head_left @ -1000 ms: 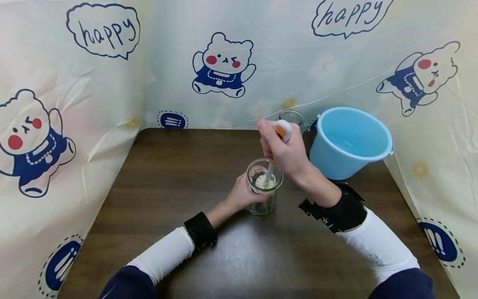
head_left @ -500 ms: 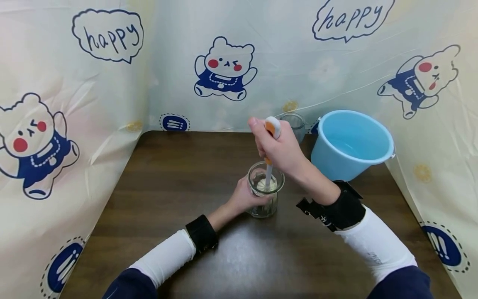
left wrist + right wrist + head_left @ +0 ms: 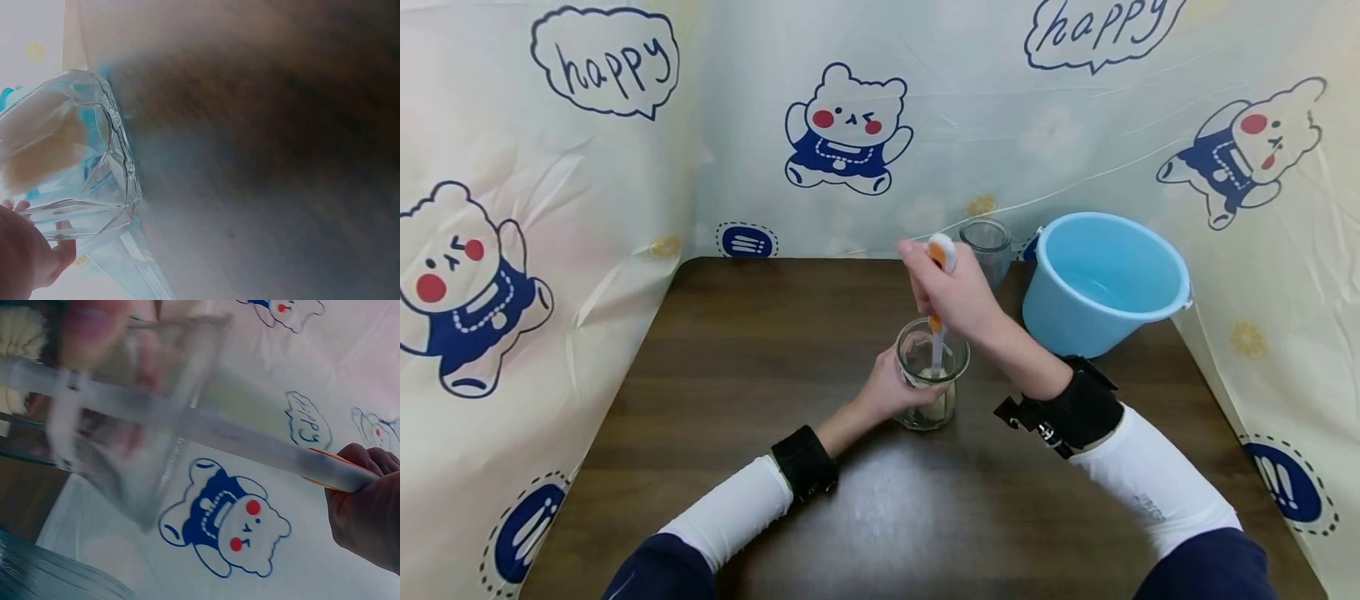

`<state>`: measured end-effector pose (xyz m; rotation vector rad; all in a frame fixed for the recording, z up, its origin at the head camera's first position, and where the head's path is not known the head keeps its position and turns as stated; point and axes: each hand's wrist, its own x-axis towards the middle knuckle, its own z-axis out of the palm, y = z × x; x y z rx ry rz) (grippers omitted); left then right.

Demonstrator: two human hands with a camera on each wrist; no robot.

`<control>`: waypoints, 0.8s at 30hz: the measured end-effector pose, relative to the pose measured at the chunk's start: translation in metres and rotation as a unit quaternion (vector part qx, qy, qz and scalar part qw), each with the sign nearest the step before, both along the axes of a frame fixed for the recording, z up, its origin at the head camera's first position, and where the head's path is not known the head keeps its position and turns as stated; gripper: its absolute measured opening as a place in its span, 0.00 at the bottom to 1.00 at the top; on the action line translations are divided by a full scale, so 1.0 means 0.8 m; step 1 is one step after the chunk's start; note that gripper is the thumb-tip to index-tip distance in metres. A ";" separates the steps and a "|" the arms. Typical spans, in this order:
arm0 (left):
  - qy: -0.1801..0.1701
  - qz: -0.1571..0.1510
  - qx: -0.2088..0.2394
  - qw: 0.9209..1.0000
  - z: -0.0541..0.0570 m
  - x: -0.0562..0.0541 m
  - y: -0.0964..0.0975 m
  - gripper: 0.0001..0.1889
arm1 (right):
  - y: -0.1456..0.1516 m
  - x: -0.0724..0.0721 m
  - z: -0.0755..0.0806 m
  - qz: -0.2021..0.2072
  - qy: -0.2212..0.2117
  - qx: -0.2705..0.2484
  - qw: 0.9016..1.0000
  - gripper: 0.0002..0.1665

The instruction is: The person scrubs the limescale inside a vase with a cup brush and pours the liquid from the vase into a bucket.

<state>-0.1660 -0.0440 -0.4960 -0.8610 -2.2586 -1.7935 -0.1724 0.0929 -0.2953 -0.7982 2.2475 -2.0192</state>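
A clear glass jar (image 3: 928, 419) stands on the table, its mouth facing up. My left hand (image 3: 891, 390) grips it round the side from the left. My right hand (image 3: 961, 292) holds a bottle brush by its white and orange handle (image 3: 942, 252), above the jar's mouth. The grey shaft (image 3: 250, 449) runs down through the opening. The cream brush head (image 3: 20, 337) sits inside the jar, low down and partly hidden by glass and fingers. In the left wrist view the head shows as a blurred tan shape (image 3: 47, 137) through the glass.
A second clear glass (image 3: 990, 250) stands at the table's back edge, behind my right hand. To its right is a light blue bucket (image 3: 1067, 325), close to my right forearm. A printed cloth (image 3: 737, 150) hangs behind and beside the dark wooden table (image 3: 760, 350).
The brush head has gone deeper into the jar, and the handle has moved left with my right hand. My left hand keeps its hold on the jar in the same place.
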 end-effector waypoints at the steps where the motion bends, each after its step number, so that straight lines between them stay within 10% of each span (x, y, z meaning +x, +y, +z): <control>1: 0.003 0.002 0.001 1.000 -0.001 0.000 0.000 0.37 | 0.000 -0.002 0.005 0.004 -0.001 -0.010 1.000 0.30; 24: -0.009 0.006 -0.014 1.000 0.000 0.002 -0.002 0.37 | 0.001 0.014 -0.009 -0.011 -0.027 -0.076 0.997 0.30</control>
